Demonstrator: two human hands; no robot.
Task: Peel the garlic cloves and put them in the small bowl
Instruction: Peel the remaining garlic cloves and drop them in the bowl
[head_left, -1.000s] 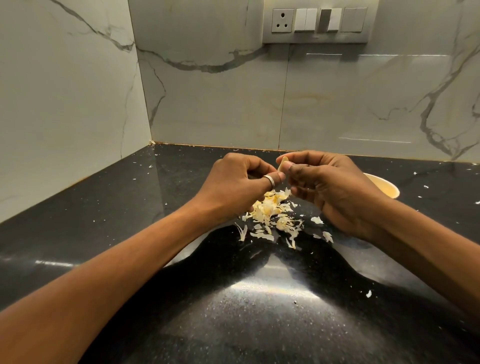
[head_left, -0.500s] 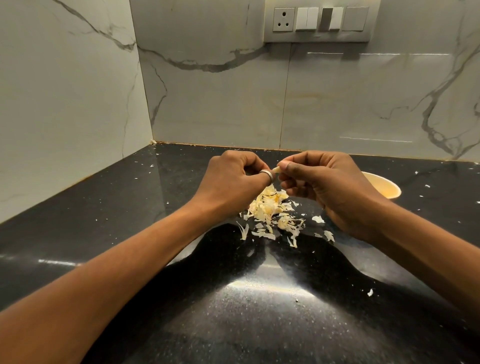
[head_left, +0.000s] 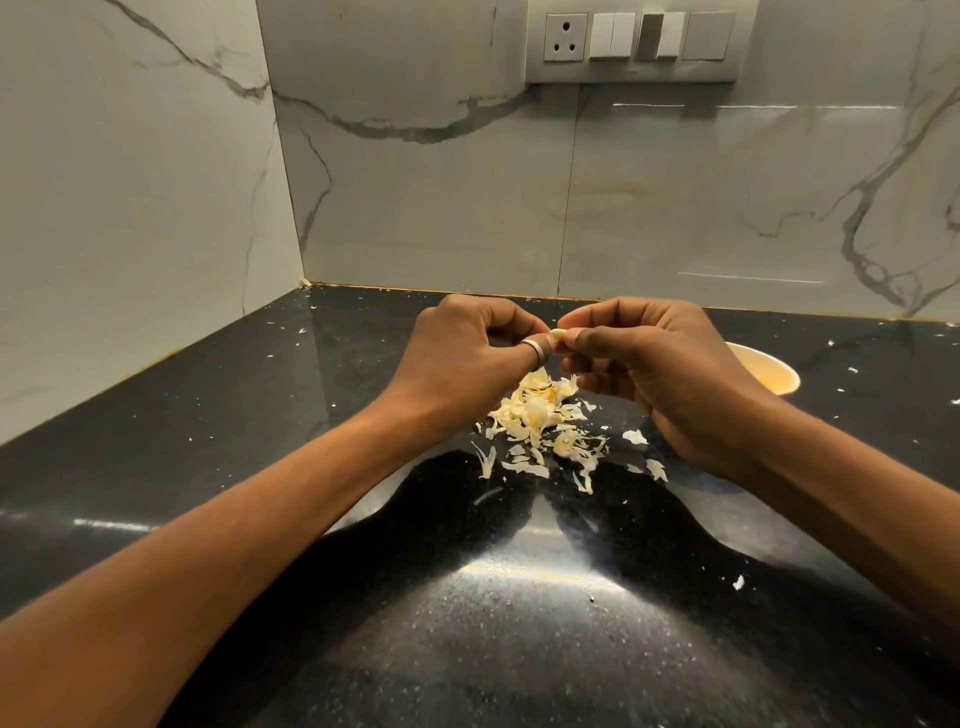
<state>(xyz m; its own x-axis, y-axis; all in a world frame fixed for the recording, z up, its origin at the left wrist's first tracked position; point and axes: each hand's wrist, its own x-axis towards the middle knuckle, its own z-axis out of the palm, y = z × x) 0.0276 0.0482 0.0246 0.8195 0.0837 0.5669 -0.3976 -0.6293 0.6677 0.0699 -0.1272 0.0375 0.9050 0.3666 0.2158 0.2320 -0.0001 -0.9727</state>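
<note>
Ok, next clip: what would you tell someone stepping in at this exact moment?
Left hand: pinches the small pale garlic clove, held aloft.
Right hand: pinches the same clove from the other side.
Small cream round bowl: on the glossy black stone counter, behind the right hand; contents hidden.
Done: a heap of papery garlic skins lies under the hands, so several cloves look peeled.
To do: finish stripping this clove, drop it in the bowl.

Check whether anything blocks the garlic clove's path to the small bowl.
Nothing visible does. Left hand and right hand pinch the garlic clove; the small bowl sits just beyond the right hand, which hides part of it.
</note>
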